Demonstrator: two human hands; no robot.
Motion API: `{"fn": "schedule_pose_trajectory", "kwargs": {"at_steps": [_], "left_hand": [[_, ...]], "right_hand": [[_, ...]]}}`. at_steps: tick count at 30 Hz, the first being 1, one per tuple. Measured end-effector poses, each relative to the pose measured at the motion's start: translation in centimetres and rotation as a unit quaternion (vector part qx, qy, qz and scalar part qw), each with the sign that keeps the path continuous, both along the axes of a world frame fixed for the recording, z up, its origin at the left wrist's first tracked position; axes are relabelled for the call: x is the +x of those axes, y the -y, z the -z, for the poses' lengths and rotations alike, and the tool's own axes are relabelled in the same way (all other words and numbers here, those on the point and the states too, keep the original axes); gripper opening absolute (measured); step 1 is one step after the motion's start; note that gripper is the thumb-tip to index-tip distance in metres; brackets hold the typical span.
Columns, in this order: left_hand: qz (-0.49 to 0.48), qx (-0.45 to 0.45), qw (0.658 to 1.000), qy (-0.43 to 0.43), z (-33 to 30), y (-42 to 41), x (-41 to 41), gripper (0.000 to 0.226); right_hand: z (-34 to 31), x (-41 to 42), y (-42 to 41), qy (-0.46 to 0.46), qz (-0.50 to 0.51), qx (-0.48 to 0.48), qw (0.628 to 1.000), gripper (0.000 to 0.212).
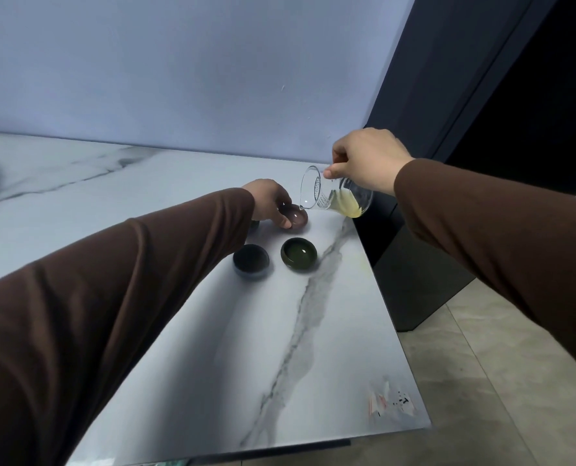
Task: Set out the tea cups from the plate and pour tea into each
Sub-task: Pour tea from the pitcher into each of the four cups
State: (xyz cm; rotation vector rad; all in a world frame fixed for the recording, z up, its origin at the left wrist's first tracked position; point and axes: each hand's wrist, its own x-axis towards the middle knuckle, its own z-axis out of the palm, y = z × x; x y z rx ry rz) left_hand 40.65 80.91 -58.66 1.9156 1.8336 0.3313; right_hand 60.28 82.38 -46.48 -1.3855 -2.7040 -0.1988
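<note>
Three small tea cups stand on the marble table (pixel 179 331). My left hand (pixel 269 201) grips the brown cup (pixel 296 216) by its rim at the far side. A dark blue-black cup (pixel 251 260) and a green cup (pixel 299 253) sit closer to me, side by side; the green one holds liquid. My right hand (pixel 367 158) holds a glass pitcher (pixel 337 193) tilted to the left, its spout just above the brown cup's right edge. Pale yellow tea lies in the pitcher's lower side. Another dark object peeks from under my left wrist, mostly hidden.
The table's right edge (pixel 390 314) runs close beside the cups, with a tiled floor (pixel 498 381) below. A dark cabinet (pixel 424 274) stands to the right of the table. A wall (pixel 212 79) rises behind. A scuffed sticker (pixel 390 401) lies at the near right corner.
</note>
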Motion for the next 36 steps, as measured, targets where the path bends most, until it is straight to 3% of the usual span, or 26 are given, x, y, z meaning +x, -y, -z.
{"fn": "schedule_pose_trajectory", "kwargs": {"at_steps": [36], "left_hand": [[0.004,-0.001,1.000,-0.011,-0.4,0.3,0.2,0.062]], "right_hand": [[-0.9,-3.2,0.1,0.100,-0.036,0.050,0.993,0.031]]}}
